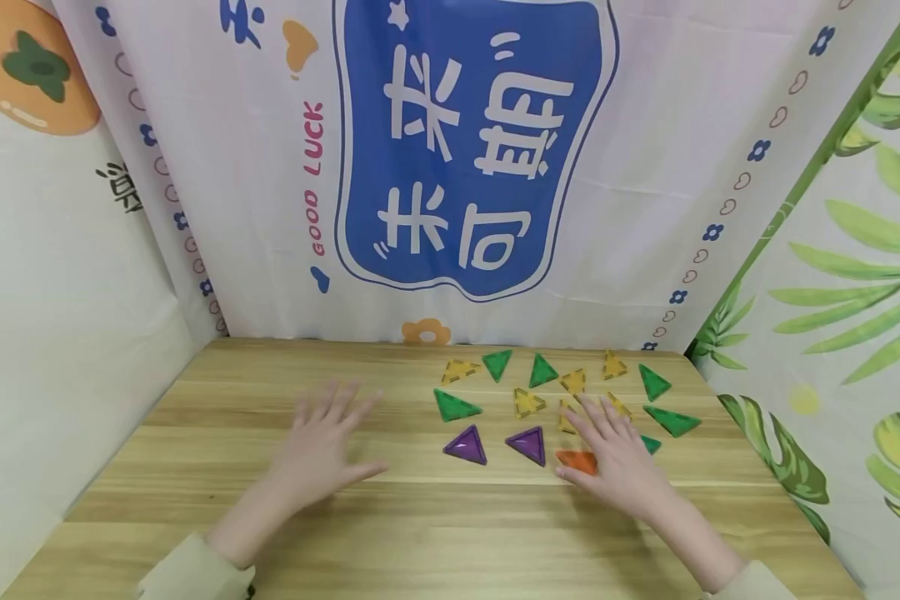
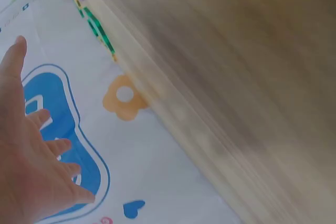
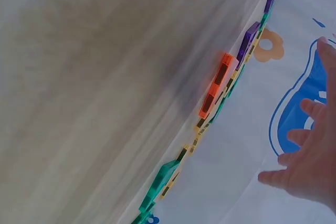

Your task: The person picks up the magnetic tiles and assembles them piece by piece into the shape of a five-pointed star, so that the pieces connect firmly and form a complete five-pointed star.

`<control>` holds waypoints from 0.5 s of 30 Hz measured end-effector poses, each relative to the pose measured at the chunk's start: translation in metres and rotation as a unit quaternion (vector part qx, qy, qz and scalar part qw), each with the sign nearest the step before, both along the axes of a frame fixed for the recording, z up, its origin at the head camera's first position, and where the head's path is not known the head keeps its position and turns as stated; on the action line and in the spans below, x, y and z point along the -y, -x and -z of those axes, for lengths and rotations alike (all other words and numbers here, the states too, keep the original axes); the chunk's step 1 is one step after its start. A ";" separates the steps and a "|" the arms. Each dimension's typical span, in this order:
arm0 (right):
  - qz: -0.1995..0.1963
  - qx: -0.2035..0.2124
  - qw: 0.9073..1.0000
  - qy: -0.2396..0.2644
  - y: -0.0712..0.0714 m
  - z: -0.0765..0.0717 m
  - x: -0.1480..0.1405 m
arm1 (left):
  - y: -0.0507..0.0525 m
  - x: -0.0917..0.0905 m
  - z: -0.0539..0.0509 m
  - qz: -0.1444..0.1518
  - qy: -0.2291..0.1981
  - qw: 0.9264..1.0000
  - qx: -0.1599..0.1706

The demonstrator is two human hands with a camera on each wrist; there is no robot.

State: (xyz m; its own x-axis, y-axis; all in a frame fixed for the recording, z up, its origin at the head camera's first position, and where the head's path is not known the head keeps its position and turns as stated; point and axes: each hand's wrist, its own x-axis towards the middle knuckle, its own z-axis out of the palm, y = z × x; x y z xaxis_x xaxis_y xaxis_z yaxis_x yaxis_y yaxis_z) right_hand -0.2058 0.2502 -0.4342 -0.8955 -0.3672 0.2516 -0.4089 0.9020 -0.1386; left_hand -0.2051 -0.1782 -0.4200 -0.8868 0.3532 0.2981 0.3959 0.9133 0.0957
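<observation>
Hovering with left hand (image 1: pixel 321 454) over table (image 1: pixel 420 533), fingers spread, released, left of purple triangle (image 1: pixel 467 447) | hovering with right hand (image 1: pixel 621 467), fingers likewise spread, released, above orange triangle (image 1: pixel 576 459), visible between thumb and forefinger | with yellow triangles (image 1: pixel 527 403) around fingertips, green triangle (image 1: pixel 651 444) beside little finger

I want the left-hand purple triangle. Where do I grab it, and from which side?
Probably pinch the purple triangle between its left corner and the opposite right edge, using the left hand from above and the left. It lies flat on the table, so its thin rim offers the likeliest hold; that corner points leftward, with bare wood beside it.
</observation>
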 end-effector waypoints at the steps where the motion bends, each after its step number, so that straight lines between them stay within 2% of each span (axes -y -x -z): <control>1: -0.009 -0.002 1.000 0.003 0.004 0.000 0.002 | 0.003 -0.003 0.000 0.008 -0.002 1.000 0.002; 8: -0.057 0.016 0.998 0.024 0.025 0.005 0.015 | 0.025 -0.027 0.007 0.077 -0.007 0.997 0.008; 15: -0.063 0.067 0.995 0.039 0.040 0.011 0.027 | 0.047 -0.050 0.020 0.142 -0.009 0.990 0.010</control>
